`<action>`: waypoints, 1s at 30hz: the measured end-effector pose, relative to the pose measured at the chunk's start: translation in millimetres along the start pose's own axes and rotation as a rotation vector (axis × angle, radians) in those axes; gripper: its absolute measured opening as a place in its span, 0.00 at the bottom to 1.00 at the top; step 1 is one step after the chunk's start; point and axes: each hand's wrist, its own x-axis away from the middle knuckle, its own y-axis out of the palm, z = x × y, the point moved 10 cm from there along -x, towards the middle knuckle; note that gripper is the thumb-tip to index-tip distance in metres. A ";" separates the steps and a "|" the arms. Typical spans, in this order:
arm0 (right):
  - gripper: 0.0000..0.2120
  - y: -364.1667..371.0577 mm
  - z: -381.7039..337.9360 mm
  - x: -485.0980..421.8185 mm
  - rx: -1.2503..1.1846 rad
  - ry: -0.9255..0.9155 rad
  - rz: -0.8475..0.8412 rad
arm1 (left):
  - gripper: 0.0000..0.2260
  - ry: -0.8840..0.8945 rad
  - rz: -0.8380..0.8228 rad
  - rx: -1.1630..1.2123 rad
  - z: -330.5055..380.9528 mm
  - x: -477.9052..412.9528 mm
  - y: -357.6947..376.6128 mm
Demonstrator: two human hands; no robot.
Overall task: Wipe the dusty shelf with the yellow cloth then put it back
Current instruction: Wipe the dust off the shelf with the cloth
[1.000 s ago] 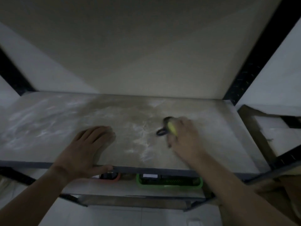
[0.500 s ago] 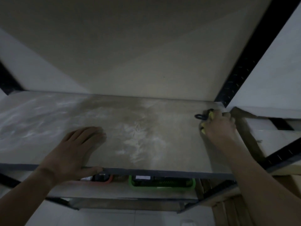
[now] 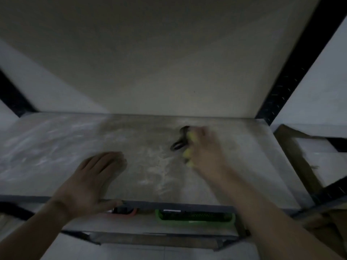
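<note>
Flat grey rectangular shelf board (image 3: 62,147): horizontal, with its dark front edge nearest the camera and its rear edge against the pale wall. White dust streaks cover the left part. A smeared white patch lies near the centre.

Bright yellow cloth (image 3: 188,154): bunched and mostly hidden inside the right hand (image 3: 205,152), visible only between the curled fingers. A dark loop (image 3: 178,144) projects from it to the left. The cloth is at the board surface, right of centre. Motion blur hides finer detail.
</note>
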 end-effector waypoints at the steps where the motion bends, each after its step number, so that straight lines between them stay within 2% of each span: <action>1: 0.24 -13.9 37.5 -10.1 0.118 0.035 0.054 | 0.43 -0.003 -0.004 0.002 -0.7 0.4 1.2; 2: 0.25 -29.8 79.6 -16.8 0.236 0.107 0.092 | 0.43 -0.005 -0.008 0.004 -1.6 1.1 2.6; 4: 0.27 -42.1 153.6 -20.9 0.307 0.318 0.030 | 0.43 -0.010 -0.011 0.005 -4.2 2.0 4.0; 5: 0.28 -38.5 177.3 -16.8 0.338 0.402 -0.031 | 0.43 -0.012 -0.015 0.000 -5.1 1.7 4.4; 6: 0.27 -34.2 181.8 -15.6 0.391 0.404 -0.047 | 0.44 -0.014 -0.020 -0.004 -5.8 1.5 5.2; 9: 0.18 -12.3 117.8 -27.7 0.433 0.132 -0.030 | 0.44 -0.030 -0.029 0.009 -9.3 2.1 6.9; 12: 0.21 21.4 31.9 -32.5 0.144 0.129 -0.037 | 0.44 -0.031 -0.034 0.031 -9.8 2.3 6.5; 14: 0.22 49.5 -40.3 -26.8 -0.017 -0.008 -0.094 | 0.44 -0.030 -0.043 0.041 -9.7 2.1 5.5; 16: 0.20 58.5 -71.2 -24.5 -0.170 -0.126 -0.170 | 0.44 -0.032 -0.037 0.049 -10.1 1.5 4.2; 17: 0.19 54.2 -63.0 -29.0 -0.251 -0.110 -0.196 | 0.44 -0.034 -0.035 0.047 -10.1 1.7 4.1; 19: 0.19 27.5 -18.3 -45.0 -0.293 -0.011 -0.088 | 0.44 -0.044 -0.042 0.053 -10.0 2.3 5.3; 21: 0.24 4.3 42.6 -56.4 -0.204 0.147 0.022 | 0.44 -0.049 -0.044 0.065 -10.6 2.6 5.5; 23: 0.24 4.2 88.1 -60.2 -0.017 0.272 0.002 | 0.43 -0.040 -0.036 0.065 -10.5 1.7 4.0; 25: 0.20 15.1 91.0 -67.3 0.077 0.252 -0.010 | 0.43 -0.039 -0.033 0.068 -10.6 2.2 2.7; 30: 0.20 46.3 4.1 -94.4 -0.021 0.025 -0.077 | 0.44 -0.034 -0.033 0.065 -11.2 2.1 3.8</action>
